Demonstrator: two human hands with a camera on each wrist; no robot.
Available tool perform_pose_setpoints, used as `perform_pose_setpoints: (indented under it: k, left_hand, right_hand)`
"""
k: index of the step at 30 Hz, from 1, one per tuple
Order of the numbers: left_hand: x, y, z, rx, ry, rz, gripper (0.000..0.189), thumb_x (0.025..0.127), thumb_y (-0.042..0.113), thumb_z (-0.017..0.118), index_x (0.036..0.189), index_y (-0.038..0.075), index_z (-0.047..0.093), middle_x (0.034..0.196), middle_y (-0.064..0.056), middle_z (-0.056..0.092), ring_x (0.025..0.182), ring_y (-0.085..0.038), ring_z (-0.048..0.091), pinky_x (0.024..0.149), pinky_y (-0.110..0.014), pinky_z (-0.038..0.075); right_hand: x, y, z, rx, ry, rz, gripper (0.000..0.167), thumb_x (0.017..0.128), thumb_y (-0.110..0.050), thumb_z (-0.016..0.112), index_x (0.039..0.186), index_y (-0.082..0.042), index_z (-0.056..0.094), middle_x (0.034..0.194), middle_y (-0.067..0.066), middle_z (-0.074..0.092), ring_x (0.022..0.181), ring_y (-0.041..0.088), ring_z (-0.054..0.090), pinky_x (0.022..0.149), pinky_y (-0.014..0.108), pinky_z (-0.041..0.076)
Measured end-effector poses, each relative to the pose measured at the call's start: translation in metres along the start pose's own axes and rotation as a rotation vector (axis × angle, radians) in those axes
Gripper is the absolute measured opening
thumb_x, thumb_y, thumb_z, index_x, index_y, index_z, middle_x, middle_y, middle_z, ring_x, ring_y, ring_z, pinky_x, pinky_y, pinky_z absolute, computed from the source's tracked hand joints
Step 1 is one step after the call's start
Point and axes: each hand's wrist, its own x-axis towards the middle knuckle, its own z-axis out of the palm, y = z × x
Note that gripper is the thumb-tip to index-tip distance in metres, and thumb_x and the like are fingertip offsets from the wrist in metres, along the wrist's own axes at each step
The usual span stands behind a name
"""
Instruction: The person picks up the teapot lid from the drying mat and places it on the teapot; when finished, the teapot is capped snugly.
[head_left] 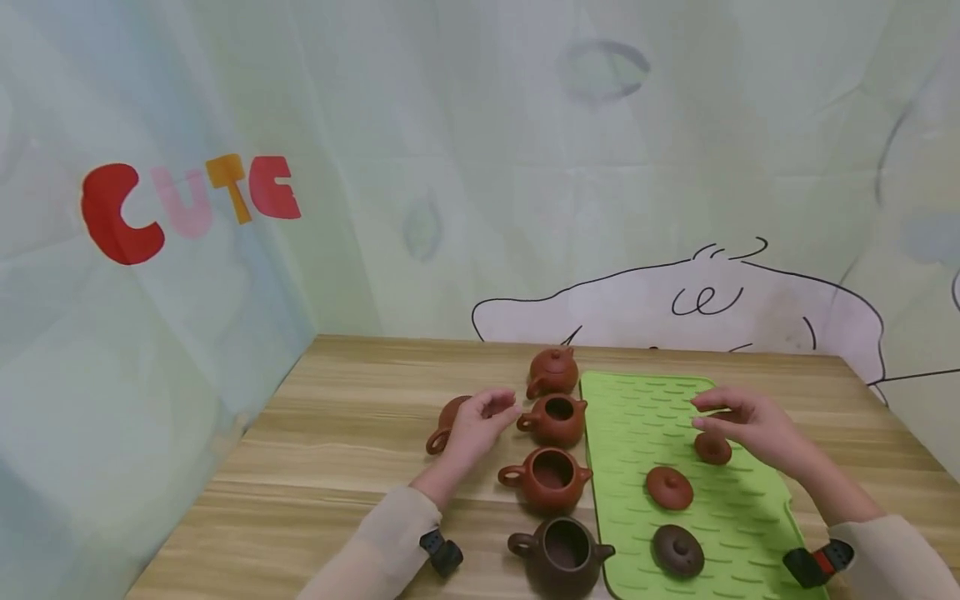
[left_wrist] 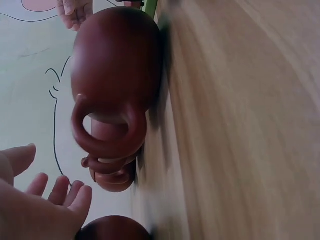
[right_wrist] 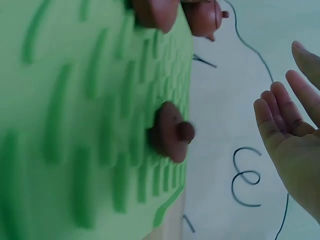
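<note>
My right hand, thumb and fingers parted and empty, hangs raised over the green ridged mat. Below it lies the small, round, reddish-brown clay lid, knob up, well apart from my left hand, loosely bent, empty.

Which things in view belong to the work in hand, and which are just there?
Likely part of the work:
teapot partly hidden by the left hand
lidded teapot
dark open teapot
two reddish open teapots
dark lid
two reddish lids
green mat

Seemingly just there:
CUTE lettering
cartoon drawing
wooden table, support only
</note>
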Motion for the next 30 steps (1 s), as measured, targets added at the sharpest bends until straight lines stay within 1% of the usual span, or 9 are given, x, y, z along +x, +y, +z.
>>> perform_pose_setpoints:
  k: [2,8,10,13,17,20,23,26,30]
  left_hand:
    - [0.002,-0.002,0.004,0.014,-0.024,-0.029,0.033,0.091,0.014,0.067,0.118,-0.003,0.063,0.116,-0.017,0.065,0.110,-0.028,0.060,0.091,-0.038,0.049]
    - [0.007,-0.005,0.013,0.030,-0.087,-0.077,0.036,0.092,0.016,0.067,0.121,-0.003,0.062,0.119,-0.017,0.064,0.110,-0.028,0.059,0.092,-0.040,0.048]
    - [0.008,-0.006,0.015,0.038,-0.097,-0.077,0.035,0.092,0.015,0.066,0.120,-0.004,0.062,0.117,-0.016,0.064,0.108,-0.027,0.059,0.091,-0.039,0.048]
    - [0.009,-0.007,0.018,0.040,-0.103,-0.077,0.033,0.092,0.015,0.066,0.119,-0.004,0.062,0.116,-0.016,0.064,0.108,-0.026,0.059,0.091,-0.038,0.048]
    - [0.010,-0.009,0.021,0.046,-0.100,-0.082,0.031,0.091,0.014,0.066,0.117,-0.002,0.063,0.114,-0.014,0.064,0.106,-0.025,0.058,0.091,-0.037,0.049]
    - [0.010,-0.010,0.023,0.048,-0.092,-0.087,0.029,0.091,0.013,0.067,0.115,-0.002,0.064,0.111,-0.013,0.065,0.103,-0.023,0.058,0.090,-0.036,0.049]
    - [0.011,-0.011,0.024,0.049,-0.085,-0.083,0.027,0.091,0.012,0.067,0.114,-0.002,0.065,0.108,-0.012,0.065,0.101,-0.022,0.058,0.088,-0.035,0.049]
    - [0.012,-0.012,0.025,0.061,-0.078,-0.076,0.025,0.090,0.011,0.067,0.112,-0.001,0.066,0.106,-0.012,0.065,0.099,-0.022,0.058,0.088,-0.036,0.048]
    - [0.012,-0.013,0.026,0.079,-0.070,-0.056,0.021,0.090,0.008,0.067,0.109,-0.002,0.067,0.105,-0.013,0.065,0.098,-0.022,0.058,0.087,-0.037,0.048]
  right_hand:
    - [-0.005,0.008,-0.001,-0.012,0.011,0.023,0.036,0.091,-0.014,0.067,0.118,0.008,0.060,0.116,0.004,0.059,0.093,-0.008,0.058,0.075,0.022,0.052]
    - [-0.013,0.026,-0.005,-0.065,0.015,0.072,0.038,0.092,-0.016,0.066,0.119,0.010,0.059,0.126,0.028,0.052,0.090,-0.013,0.053,0.075,0.022,0.051]
    - [-0.014,0.031,-0.006,-0.084,0.011,0.096,0.040,0.092,-0.018,0.066,0.120,0.009,0.059,0.126,0.029,0.052,0.090,-0.014,0.052,0.075,0.021,0.050]
    - [-0.014,0.038,-0.007,-0.104,0.000,0.133,0.042,0.092,-0.021,0.066,0.121,0.008,0.059,0.125,0.028,0.055,0.090,-0.009,0.055,0.075,0.022,0.050]
    - [-0.015,0.044,-0.006,-0.099,-0.023,0.181,0.043,0.092,-0.023,0.066,0.121,0.007,0.059,0.122,0.027,0.058,0.095,0.014,0.063,0.076,0.025,0.050]
    - [-0.015,0.048,-0.004,-0.082,-0.045,0.202,0.043,0.092,-0.023,0.066,0.122,0.007,0.058,0.122,0.028,0.058,0.097,0.024,0.064,0.077,0.027,0.051]
    - [-0.015,0.051,-0.004,-0.075,-0.057,0.199,0.043,0.092,-0.021,0.066,0.122,0.008,0.058,0.121,0.029,0.058,0.097,0.027,0.065,0.078,0.033,0.053]
    - [-0.016,0.053,-0.004,-0.072,-0.062,0.208,0.043,0.091,-0.022,0.067,0.121,0.008,0.058,0.118,0.027,0.060,0.096,0.025,0.065,0.078,0.034,0.054]
    - [-0.015,0.055,-0.002,-0.058,-0.079,0.229,0.041,0.091,-0.023,0.067,0.119,0.006,0.060,0.115,0.021,0.063,0.094,0.016,0.064,0.076,0.027,0.052]
